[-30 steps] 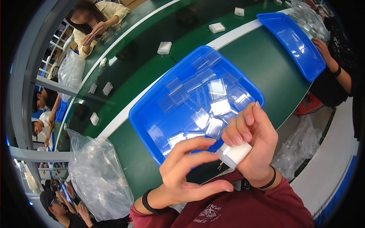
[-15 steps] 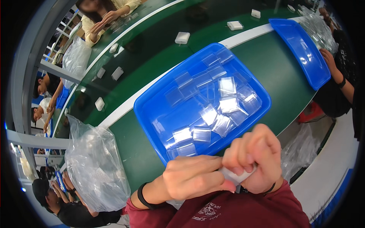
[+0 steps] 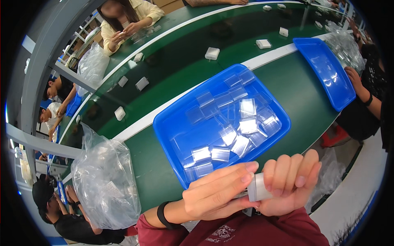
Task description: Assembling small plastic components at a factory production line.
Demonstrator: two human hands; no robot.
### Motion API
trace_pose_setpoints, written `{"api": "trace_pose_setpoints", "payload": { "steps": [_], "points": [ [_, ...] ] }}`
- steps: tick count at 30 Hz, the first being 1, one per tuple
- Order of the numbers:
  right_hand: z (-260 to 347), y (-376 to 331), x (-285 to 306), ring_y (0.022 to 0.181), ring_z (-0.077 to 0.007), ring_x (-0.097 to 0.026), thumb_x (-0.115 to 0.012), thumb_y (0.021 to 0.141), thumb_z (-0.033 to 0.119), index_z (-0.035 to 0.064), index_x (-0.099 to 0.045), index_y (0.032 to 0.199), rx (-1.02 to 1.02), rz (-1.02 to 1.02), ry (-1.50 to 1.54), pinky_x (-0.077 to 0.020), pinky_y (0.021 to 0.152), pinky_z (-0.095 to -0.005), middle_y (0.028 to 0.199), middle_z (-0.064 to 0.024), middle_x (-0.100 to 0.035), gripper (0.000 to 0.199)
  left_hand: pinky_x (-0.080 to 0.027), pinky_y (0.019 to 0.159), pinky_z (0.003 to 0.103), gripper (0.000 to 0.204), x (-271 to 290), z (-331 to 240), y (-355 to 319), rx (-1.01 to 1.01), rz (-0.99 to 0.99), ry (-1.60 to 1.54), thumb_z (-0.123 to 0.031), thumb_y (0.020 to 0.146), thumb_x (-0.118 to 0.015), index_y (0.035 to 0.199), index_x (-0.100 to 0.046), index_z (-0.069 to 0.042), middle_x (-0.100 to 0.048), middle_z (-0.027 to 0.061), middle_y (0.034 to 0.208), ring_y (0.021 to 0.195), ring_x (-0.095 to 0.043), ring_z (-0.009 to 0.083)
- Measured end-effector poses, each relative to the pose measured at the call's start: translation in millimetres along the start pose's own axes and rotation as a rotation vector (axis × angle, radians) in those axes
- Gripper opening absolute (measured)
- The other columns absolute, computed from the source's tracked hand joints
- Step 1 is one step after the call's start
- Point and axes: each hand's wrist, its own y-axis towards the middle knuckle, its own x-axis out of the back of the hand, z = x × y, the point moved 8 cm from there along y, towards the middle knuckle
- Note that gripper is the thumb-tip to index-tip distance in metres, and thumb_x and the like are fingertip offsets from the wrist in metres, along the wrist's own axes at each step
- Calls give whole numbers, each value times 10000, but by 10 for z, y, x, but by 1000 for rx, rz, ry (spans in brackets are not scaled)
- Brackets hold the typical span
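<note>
Just in front of my chest, both hands are closed around a small white box (image 3: 262, 187). My right hand (image 3: 293, 180) wraps its fingers round the box's right side. At its left end, my left hand (image 3: 217, 190) holds on between fingers and thumb, and a translucent edge shows there. Beyond my hands sits a blue tray (image 3: 167, 135) with several clear plastic sleeves (image 3: 220, 153) spread over its bottom, some overlapping.
A large clear plastic bag (image 3: 106, 180) stands left of the tray. Several white boxes (image 3: 212, 53) lie on the green belt (image 3: 176, 69) beyond a white rail. Another blue tray (image 3: 324, 69) is at the right, beside a co-worker's hand (image 3: 356, 80). Other people sit across and left.
My hands have moved apart slightly and the right fingers have loosened, showing more of the white box. The view has shifted, and the belt's boxes appear farther right and lower.
</note>
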Motion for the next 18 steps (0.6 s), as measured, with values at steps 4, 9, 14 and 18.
{"api": "trace_pose_setpoints", "payload": {
  "steps": [4, 9, 14, 18],
  "points": [
    [-204, 63, -2, 779, -236, -539, -468, 977, 390, 111, -397, 905, -137, 92, -15, -485, 776, -413, 826, -77, -482, 297, -544, 807, 408, 736, 74, 21, 13, 50, -27, -14, -130, 622, -879, 1247, -539, 55, -639, 287, 1069, 965, -664, 365],
    [7, -150, 277, 1069, -336, -529, -660, 830, 493, 126, -465, 921, 308, 219, -593, -507, 893, -448, 1088, -120, -417, 425, -499, 898, 388, 618, 23, 170, -73, 298, -75, -311, -92, 705, -816, 1221, -541, 108, -606, 263, 1166, 1073, -613, 338],
    [134, -329, 211, 1012, -292, -570, -720, 817, 365, 131, -462, 937, 509, 250, -725, -576, 795, -337, 1104, -111, -408, 369, -464, 981, 459, 649, -102, 167, -136, 373, -169, -702, 43, 681, -801, 1248, -489, 94, -546, 286, 1227, 1161, -550, 375],
    [9, -345, 145, 992, -311, -595, -763, 789, 247, 138, -457, 979, 508, 343, -796, -594, 805, -318, 1088, -100, -411, 376, -464, 988, 473, 643, 20, 165, -130, 271, -98, -483, 41, 689, -792, 1255, -488, 66, -548, 284, 1210, 1151, -555, 374]
  ]
}}
